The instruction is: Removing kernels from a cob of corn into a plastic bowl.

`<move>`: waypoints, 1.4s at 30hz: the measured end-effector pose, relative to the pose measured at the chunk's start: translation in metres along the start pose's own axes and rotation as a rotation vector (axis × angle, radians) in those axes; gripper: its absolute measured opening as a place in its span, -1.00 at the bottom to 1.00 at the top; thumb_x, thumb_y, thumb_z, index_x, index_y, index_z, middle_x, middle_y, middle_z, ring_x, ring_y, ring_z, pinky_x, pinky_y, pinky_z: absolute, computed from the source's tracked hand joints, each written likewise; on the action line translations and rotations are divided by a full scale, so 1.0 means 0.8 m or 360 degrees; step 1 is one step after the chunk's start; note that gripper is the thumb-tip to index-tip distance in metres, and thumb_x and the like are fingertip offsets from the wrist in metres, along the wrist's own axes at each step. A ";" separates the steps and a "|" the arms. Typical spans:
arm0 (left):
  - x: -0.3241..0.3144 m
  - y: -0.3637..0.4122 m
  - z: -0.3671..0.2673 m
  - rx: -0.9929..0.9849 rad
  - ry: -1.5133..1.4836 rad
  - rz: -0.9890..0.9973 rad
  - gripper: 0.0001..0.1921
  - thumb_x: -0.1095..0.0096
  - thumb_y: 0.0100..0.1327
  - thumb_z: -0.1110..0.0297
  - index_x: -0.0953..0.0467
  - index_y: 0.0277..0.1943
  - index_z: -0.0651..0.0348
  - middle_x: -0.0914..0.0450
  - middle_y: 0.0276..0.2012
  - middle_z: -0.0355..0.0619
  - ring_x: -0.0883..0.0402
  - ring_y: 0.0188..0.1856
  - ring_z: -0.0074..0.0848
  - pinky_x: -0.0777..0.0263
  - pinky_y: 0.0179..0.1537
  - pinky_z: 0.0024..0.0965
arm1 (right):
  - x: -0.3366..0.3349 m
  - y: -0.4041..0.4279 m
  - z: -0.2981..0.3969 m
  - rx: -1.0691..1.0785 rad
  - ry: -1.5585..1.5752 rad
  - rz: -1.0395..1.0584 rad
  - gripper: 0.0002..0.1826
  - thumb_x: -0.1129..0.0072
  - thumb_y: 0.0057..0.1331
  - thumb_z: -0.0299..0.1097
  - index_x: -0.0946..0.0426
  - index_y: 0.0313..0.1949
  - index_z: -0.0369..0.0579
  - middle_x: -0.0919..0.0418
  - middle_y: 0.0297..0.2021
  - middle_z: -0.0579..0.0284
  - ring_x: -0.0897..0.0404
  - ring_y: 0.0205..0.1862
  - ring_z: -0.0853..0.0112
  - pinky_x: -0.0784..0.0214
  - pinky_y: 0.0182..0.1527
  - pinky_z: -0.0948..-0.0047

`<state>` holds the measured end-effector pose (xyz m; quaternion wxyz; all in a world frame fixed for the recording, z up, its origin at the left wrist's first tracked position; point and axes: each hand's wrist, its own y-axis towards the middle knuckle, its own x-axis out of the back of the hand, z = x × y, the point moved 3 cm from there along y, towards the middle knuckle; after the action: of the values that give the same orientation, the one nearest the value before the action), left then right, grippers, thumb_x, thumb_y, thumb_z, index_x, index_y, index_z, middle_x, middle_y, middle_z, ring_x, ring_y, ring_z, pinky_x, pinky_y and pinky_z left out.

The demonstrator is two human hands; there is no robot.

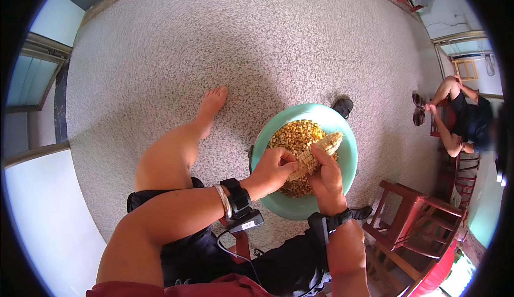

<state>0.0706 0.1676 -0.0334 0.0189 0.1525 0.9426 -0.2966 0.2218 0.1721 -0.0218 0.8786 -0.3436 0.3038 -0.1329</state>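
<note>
A mostly bare, pale corn cob [332, 141] slants over a mint-green plastic basin [350, 156]. My right hand [328, 175] grips the cob around its middle, thumb along the top. At the cob's lower left end, my left hand [274, 169] has its fingers bent in and its thumb against it; the fingertips are partly hidden. Loose yellow corn kernels [295, 136] cover the basin's bottom under both hands. Each wrist wears a black strap with a small device, and the left one also has a silver bangle [223, 202].
Speckled floor [241, 36] surrounds the basin. My bare foot [213, 103] rests to its left. A dark shoe [343, 106] shows beyond the rim. Red wooden chairs [409, 216] stand at right, near a seated person [468, 116]. A cable [237, 252] hangs from the left wrist device.
</note>
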 end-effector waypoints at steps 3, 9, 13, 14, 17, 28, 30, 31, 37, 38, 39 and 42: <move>0.007 -0.001 0.015 -0.0050 -0.0070 -0.0034 -0.85 -0.27 0.17 0.43 -0.52 -0.27 0.34 -0.58 -0.41 -0.16 -0.50 -0.39 -0.63 -0.39 -0.38 -0.51 | 0.020 0.003 -0.003 0.0028 -0.0009 0.0011 -0.61 0.00 0.31 -0.44 -0.31 0.14 -0.19 -0.48 0.02 0.07 -0.48 0.05 0.23 -0.32 0.15 0.20; 0.007 -0.006 0.014 0.0304 -0.0100 0.0074 -0.82 -0.20 0.17 0.46 -0.51 -0.18 0.36 -0.58 -0.35 -0.08 -0.53 -0.31 -0.53 -0.40 -0.29 -0.44 | 0.020 -0.006 0.004 0.0019 0.0069 0.0023 -0.53 0.00 0.27 -0.46 -0.25 0.19 -0.15 -0.45 0.06 0.04 -0.45 0.08 0.19 -0.28 0.19 0.14; 0.009 -0.002 0.022 0.0254 -0.0059 -0.0056 -0.73 -0.13 0.19 0.42 -0.49 -0.10 0.40 -0.58 -0.28 -0.01 -0.53 -0.23 -0.42 -0.40 -0.19 -0.37 | -0.011 -0.021 0.013 -0.0073 0.0066 0.0018 -0.55 -0.04 0.19 -0.55 -0.33 0.11 -0.21 -0.49 -0.03 0.08 -0.48 0.02 0.24 -0.33 0.12 0.24; 0.012 -0.001 0.020 0.0244 -0.0053 -0.0101 -0.71 -0.11 0.19 0.39 -0.49 -0.08 0.41 -0.58 -0.26 0.00 -0.53 -0.21 -0.39 -0.40 -0.16 -0.36 | -0.012 -0.019 0.013 -0.0066 0.0068 0.0013 -0.55 -0.04 0.19 -0.55 -0.33 0.11 -0.21 -0.49 -0.03 0.08 -0.48 0.02 0.24 -0.33 0.12 0.24; 0.015 -0.001 0.017 0.0184 -0.0255 -0.0050 -0.77 -0.11 0.24 0.35 -0.49 -0.17 0.37 -0.55 -0.35 -0.10 -0.49 -0.30 -0.51 -0.38 -0.25 -0.45 | -0.012 -0.013 0.014 0.0013 -0.0010 0.0099 -0.63 -0.05 0.18 -0.57 -0.41 0.02 -0.27 -0.54 -0.11 0.09 -0.51 -0.04 0.29 -0.34 0.08 0.29; 0.009 -0.006 -0.002 0.0347 -0.0617 0.0141 -0.69 0.06 0.39 0.11 -0.47 -0.31 0.15 -0.50 -0.42 -0.26 -0.42 -0.40 -0.67 -0.34 -0.37 -0.52 | -0.046 -0.025 0.017 -0.0036 0.0022 0.0147 -0.62 -0.01 0.15 -0.57 -0.40 0.01 -0.31 -0.53 -0.10 0.06 -0.51 -0.03 0.26 -0.34 0.09 0.28; 0.009 -0.011 -0.009 0.0396 -0.0525 0.0155 -0.67 0.04 0.39 0.06 -0.47 -0.30 0.15 -0.50 -0.39 -0.27 -0.43 -0.38 -0.69 -0.35 -0.35 -0.52 | -0.047 -0.024 0.017 -0.0040 0.0047 0.0134 -0.59 0.00 0.14 -0.58 -0.38 0.03 -0.32 -0.52 -0.08 0.05 -0.51 -0.02 0.26 -0.33 0.10 0.28; 0.008 -0.011 -0.005 0.0403 -0.0520 0.0157 -0.67 0.04 0.39 0.06 -0.47 -0.30 0.15 -0.50 -0.39 -0.27 -0.43 -0.38 -0.69 -0.35 -0.35 -0.52 | -0.044 -0.020 0.016 -0.0050 0.0033 0.0150 -0.57 0.02 0.13 -0.58 -0.36 0.04 -0.32 -0.51 -0.07 0.04 -0.50 -0.01 0.25 -0.33 0.10 0.28; 0.005 -0.012 -0.004 0.0330 -0.0511 0.0176 -0.66 -0.17 0.31 0.01 -0.49 -0.24 0.16 -0.51 -0.38 -0.28 -0.43 -0.36 -0.70 -0.34 -0.35 -0.57 | -0.036 -0.022 0.019 -0.0052 0.0056 0.0195 -0.56 0.05 0.12 -0.59 -0.34 0.05 -0.31 -0.49 -0.08 0.04 -0.49 -0.02 0.23 -0.31 0.11 0.26; 0.005 -0.013 -0.002 0.0326 -0.0552 0.0171 -0.66 -0.23 0.27 0.03 -0.49 -0.22 0.17 -0.51 -0.38 -0.28 -0.44 -0.36 -0.70 -0.34 -0.35 -0.59 | -0.033 -0.022 0.018 -0.0037 0.0045 0.0183 -0.57 0.05 0.12 -0.59 -0.34 0.04 -0.31 -0.50 -0.09 0.04 -0.48 -0.03 0.23 -0.30 0.12 0.25; 0.006 -0.015 -0.001 0.0323 -0.0593 0.0165 -0.66 -0.29 0.24 0.05 -0.49 -0.21 0.19 -0.51 -0.39 -0.27 -0.44 -0.35 -0.70 -0.34 -0.35 -0.61 | -0.031 -0.020 0.016 -0.0026 0.0053 0.0180 -0.57 0.05 0.12 -0.59 -0.34 0.04 -0.31 -0.50 -0.09 0.04 -0.48 -0.03 0.23 -0.30 0.12 0.25; 0.012 -0.014 -0.001 0.0211 -0.0606 0.0167 -0.67 -0.32 0.22 0.10 -0.50 -0.20 0.21 -0.52 -0.38 -0.27 -0.45 -0.36 -0.70 -0.35 -0.35 -0.61 | -0.027 -0.016 0.011 -0.0057 0.0083 0.0240 -0.56 0.06 0.12 -0.59 -0.33 0.06 -0.30 -0.48 -0.08 0.04 -0.47 -0.02 0.21 -0.29 0.15 0.22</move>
<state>0.0585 0.1618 -0.0275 0.2022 0.1435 0.8911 -0.3801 0.2102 0.1774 0.0015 0.8716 -0.3317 0.3540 -0.0698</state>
